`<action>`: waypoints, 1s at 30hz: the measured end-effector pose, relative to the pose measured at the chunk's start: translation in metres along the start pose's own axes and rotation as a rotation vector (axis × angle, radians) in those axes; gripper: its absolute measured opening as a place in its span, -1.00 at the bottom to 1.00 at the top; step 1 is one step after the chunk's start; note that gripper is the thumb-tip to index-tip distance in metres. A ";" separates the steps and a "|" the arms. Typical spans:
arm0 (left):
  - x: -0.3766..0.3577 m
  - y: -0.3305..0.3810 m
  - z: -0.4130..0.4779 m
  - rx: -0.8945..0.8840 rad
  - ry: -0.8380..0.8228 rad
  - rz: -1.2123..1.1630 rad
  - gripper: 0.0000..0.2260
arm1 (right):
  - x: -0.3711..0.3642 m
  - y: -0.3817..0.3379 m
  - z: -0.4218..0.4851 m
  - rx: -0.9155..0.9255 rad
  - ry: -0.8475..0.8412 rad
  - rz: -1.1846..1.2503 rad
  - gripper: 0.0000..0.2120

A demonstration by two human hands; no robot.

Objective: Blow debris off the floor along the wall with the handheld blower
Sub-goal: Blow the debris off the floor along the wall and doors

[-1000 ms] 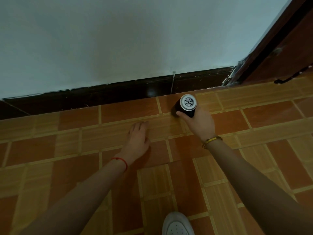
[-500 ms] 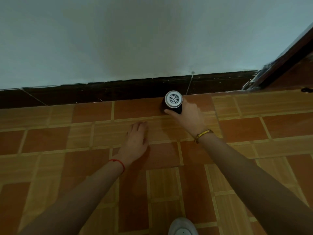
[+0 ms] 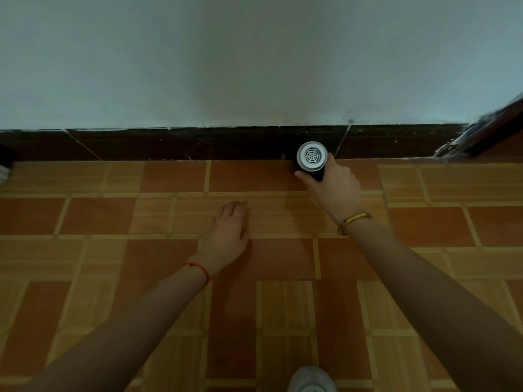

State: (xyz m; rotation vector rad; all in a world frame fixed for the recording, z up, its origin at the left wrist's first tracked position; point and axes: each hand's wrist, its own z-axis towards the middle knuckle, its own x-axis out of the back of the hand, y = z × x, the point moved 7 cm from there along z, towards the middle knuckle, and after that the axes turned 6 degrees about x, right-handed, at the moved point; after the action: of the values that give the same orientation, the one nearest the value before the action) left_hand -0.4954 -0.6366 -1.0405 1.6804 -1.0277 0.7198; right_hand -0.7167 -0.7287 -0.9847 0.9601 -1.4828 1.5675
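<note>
Blower [image 3: 311,161] gripped in my right hand [image 3: 335,190] at the dark baseboard [image 3: 198,144]; my left hand [image 3: 230,236] lies flat, fingers together, on the floor [image 3: 424,227] nearby.

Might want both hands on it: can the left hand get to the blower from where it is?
Probably yes: the left hand lies flat on bare floor, nothing between it and the blower in the right hand.

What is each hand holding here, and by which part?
The right hand grips the handheld blower around its black barrel, just below the white grilled end. The left hand holds nothing; it lies flat on the floor.
</note>
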 end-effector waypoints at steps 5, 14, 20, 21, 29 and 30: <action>0.006 -0.009 -0.002 0.014 0.001 -0.003 -0.45 | -0.015 -0.026 -0.012 0.044 -0.066 0.039 -0.30; 0.010 -0.010 -0.007 -0.006 0.003 -0.003 -0.46 | 0.030 0.037 0.000 -0.166 0.070 0.297 -0.35; 0.006 -0.001 -0.005 -0.013 -0.007 0.028 -0.46 | 0.030 0.058 -0.005 -0.163 -0.003 0.148 -0.42; 0.005 0.001 -0.004 -0.016 -0.009 0.030 -0.45 | 0.027 0.058 -0.006 -0.157 -0.015 0.131 -0.42; 0.003 0.003 -0.003 -0.019 -0.008 0.036 -0.44 | 0.024 0.051 -0.007 -0.133 -0.056 0.108 -0.44; 0.003 0.003 -0.003 -0.017 -0.009 0.040 -0.44 | 0.023 0.052 -0.007 -0.125 -0.067 0.121 -0.44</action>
State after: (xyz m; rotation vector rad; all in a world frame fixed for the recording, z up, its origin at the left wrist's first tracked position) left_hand -0.4966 -0.6352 -1.0359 1.6536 -1.0734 0.7282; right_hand -0.7733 -0.7227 -0.9862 0.8732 -1.6924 1.5191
